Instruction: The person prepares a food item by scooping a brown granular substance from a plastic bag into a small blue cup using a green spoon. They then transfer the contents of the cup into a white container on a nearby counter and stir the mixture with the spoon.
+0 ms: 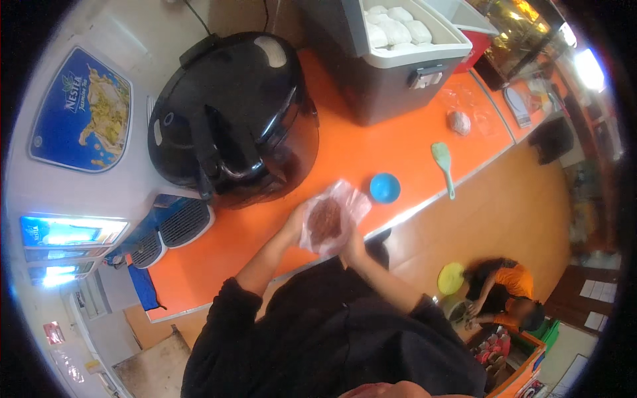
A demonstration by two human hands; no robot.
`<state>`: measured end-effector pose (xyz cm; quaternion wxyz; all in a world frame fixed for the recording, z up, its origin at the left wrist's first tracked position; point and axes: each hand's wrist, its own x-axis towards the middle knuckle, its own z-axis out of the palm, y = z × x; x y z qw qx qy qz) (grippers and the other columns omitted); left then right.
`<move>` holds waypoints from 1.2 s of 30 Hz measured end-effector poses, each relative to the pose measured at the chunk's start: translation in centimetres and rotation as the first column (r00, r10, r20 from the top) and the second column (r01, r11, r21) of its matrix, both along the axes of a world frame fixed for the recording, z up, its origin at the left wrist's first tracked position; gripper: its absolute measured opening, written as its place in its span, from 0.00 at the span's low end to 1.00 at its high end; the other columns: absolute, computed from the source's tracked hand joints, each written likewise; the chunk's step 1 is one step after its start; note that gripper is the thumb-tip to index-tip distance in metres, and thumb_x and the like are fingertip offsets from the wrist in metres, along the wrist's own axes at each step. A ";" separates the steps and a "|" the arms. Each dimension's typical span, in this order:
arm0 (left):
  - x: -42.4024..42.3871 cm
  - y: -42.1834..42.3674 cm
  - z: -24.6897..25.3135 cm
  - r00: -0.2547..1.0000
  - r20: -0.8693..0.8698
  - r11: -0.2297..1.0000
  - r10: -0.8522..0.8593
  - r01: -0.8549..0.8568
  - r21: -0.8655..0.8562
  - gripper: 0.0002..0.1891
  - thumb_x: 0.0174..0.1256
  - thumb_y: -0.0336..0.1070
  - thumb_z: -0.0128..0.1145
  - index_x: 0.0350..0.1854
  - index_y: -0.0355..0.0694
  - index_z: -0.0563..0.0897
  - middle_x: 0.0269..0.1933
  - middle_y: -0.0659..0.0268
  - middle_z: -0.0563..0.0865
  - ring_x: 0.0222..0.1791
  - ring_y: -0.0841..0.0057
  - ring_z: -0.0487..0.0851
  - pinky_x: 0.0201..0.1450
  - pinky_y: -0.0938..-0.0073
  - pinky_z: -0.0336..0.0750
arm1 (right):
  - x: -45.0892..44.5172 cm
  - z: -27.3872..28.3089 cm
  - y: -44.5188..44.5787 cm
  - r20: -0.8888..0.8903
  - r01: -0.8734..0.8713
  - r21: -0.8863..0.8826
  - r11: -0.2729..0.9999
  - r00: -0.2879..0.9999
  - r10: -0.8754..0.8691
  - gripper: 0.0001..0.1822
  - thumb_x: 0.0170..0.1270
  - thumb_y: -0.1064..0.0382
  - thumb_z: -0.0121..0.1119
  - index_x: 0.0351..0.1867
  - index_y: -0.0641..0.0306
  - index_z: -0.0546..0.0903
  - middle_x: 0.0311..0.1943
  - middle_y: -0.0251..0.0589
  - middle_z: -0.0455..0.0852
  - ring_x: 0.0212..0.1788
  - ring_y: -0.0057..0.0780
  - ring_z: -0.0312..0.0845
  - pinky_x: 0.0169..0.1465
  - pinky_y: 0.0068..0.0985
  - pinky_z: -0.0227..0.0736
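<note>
Between my two hands is a clear plastic bag (356,199) with its mouth spread, holding a reddish-brown mass that looks like cooked rice (324,219). My left hand (297,221) grips the bag's left side. On its right side, my right hand (352,248) holds it too; some fingers are hidden behind the plastic. Just right of the bag, a small blue bowl (384,188) sits on the orange counter (343,149). Farther right lies a pale green rice paddle (442,161), its handle toward the counter's edge. Beyond it rests a round plastic-wrapped portion (459,123).
A large black rice cooker (234,124) stands behind my hands. An open grey cooler box (398,84) holds several white wrapped packets (395,29). At left is a drink dispenser (139,139) with drip trays (186,226). A person in orange (517,281) bends over a pot at lower right.
</note>
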<state>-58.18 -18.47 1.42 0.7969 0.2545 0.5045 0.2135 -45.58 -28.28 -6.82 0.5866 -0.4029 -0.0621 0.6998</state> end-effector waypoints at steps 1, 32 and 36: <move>-0.2 -0.1 -0.3 1.000 0.010 1.000 -0.012 0.012 -0.001 0.26 0.72 0.47 0.37 0.62 0.34 0.71 0.60 0.57 0.77 0.58 0.66 0.76 0.65 0.65 0.66 | 0.4 -0.3 -0.1 -0.037 -0.026 0.022 0.999 0.999 0.027 0.29 0.76 0.49 0.31 0.71 0.65 0.56 0.67 0.47 0.65 0.64 0.45 0.66 0.56 0.43 0.72; 17.1 5.7 -4.0 0.893 0.450 0.959 -0.001 -0.126 0.254 0.29 0.70 0.51 0.35 0.64 0.34 0.68 0.60 0.57 0.77 0.59 0.65 0.76 0.66 0.62 0.65 | 19.7 7.1 8.0 0.372 0.076 0.100 0.992 0.922 -0.108 0.37 0.72 0.37 0.36 0.70 0.64 0.59 0.66 0.45 0.68 0.66 0.39 0.65 0.62 0.41 0.65; 17.4 4.8 -4.5 0.904 0.423 0.956 0.055 -0.170 0.239 0.28 0.70 0.51 0.36 0.64 0.34 0.68 0.60 0.59 0.78 0.60 0.66 0.75 0.66 0.64 0.64 | 20.5 5.4 7.9 0.401 0.061 0.139 0.988 0.909 -0.112 0.38 0.73 0.38 0.35 0.70 0.70 0.58 0.68 0.46 0.65 0.68 0.38 0.61 0.69 0.37 0.56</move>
